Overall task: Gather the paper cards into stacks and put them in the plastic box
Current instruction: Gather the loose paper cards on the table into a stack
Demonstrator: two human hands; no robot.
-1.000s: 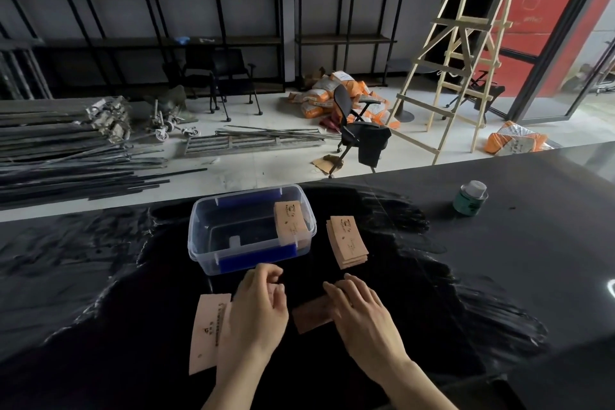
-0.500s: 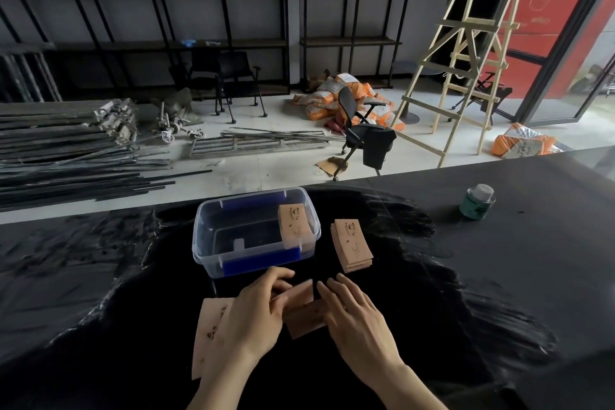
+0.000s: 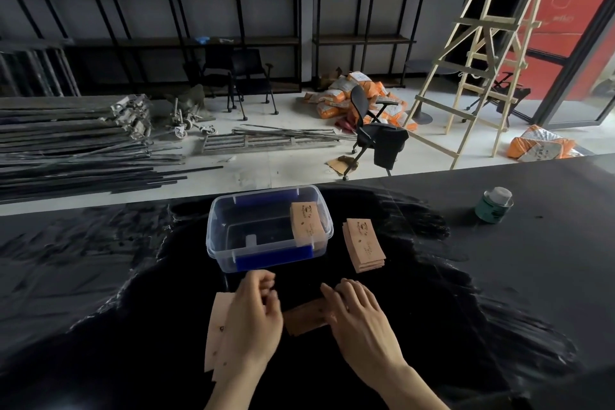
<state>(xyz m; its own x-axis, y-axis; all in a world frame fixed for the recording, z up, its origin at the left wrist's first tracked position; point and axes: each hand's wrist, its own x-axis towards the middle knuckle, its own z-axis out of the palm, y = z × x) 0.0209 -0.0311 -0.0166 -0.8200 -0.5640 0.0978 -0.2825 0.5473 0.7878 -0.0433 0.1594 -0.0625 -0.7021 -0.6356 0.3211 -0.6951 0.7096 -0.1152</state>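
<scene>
Black table [image 3: 499,276] holds the plastic box [image 3: 269,228]; ladder [image 3: 482,53] behind.

Two bare hands and forearms of one person enter from the near edge. The left hand [image 3: 251,316] and the right hand [image 3: 361,318] wear no gloves, rings or bracelets. Both forearms are uncovered up to the frame's near edge, with no sleeve, cuff or watch visible. Fingernails are short and unpainted where they show.
</scene>
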